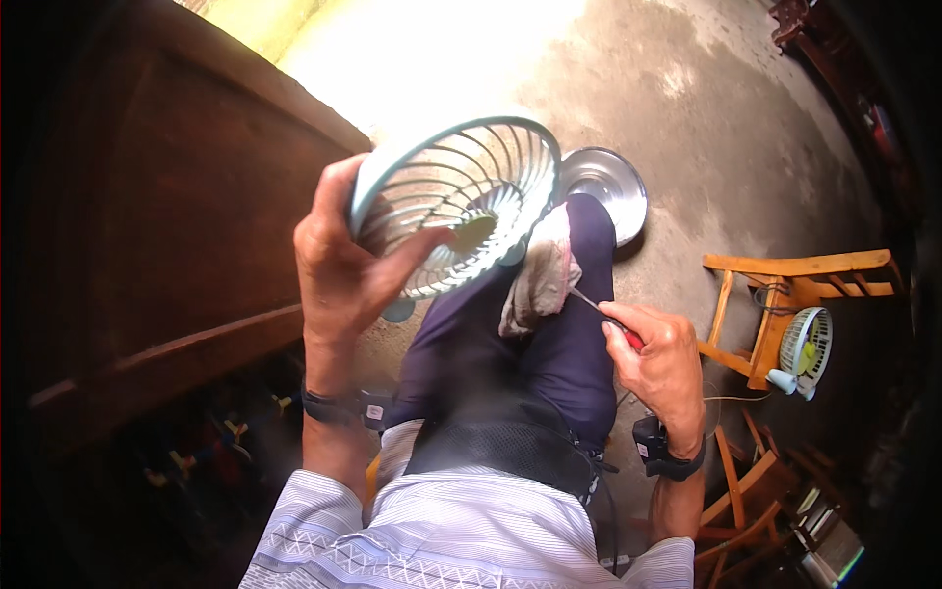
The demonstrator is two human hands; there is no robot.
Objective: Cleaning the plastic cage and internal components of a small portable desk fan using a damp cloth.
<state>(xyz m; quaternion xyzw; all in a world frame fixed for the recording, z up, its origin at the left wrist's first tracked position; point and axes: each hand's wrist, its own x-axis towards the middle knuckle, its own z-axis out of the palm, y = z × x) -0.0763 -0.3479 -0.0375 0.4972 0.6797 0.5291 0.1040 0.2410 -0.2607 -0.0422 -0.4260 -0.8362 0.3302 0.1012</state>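
My left hand grips the rim of a pale blue plastic fan guard, with its thumb inside near the yellow-green centre. The guard is tilted above my left knee. In my right hand is a screwdriver with a red and black handle; its thin shaft points to the upper left, and its tip is at the edge of a greyish cloth. That cloth lies over my thighs, partly behind the guard. Whether the tip touches the cloth, I cannot tell.
Beyond my knees a shiny metal basin stands on the concrete floor. At the right are a wooden chair and a small fan with yellow-green blades. A large dark wooden panel rises at the left. More wooden chairs are at the lower right.
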